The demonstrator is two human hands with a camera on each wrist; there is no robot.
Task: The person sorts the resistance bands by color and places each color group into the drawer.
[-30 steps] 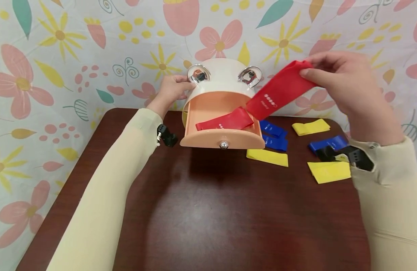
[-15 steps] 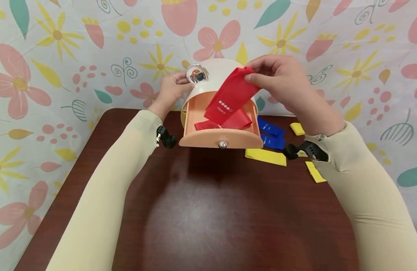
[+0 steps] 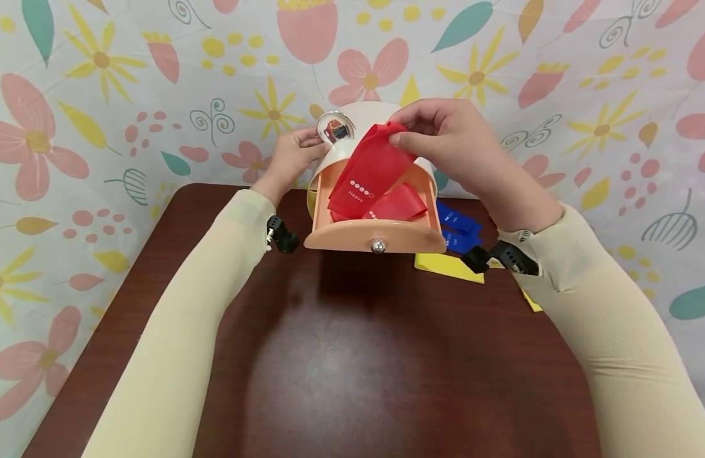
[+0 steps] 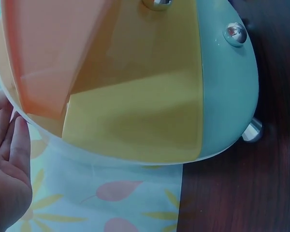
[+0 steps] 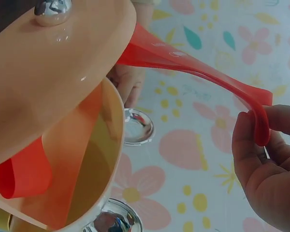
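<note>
Right hand (image 3: pixel 461 149) pinches the top end of a red resistance band (image 3: pixel 366 175), lower end dangling into the open peach drawer (image 3: pixel 375 236) where another red band (image 3: pixel 398 205) lies. Left hand (image 3: pixel 289 156), fingers straight, steadies the cream organizer (image 3: pixel 364 121). Step: stowing the band; next likely lower, then release. Blue bands (image 3: pixel 458 226) and a yellow band (image 3: pixel 446 267) lie right.

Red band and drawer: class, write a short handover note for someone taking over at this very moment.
Right hand pinches the red band by its top end; its lower end hangs into the open drawer.
Left hand rests on the box, steadying it.
Done: one red band lies in the drawer.
Left: release the held band; blue bands and a yellow band lie on the table.
</note>
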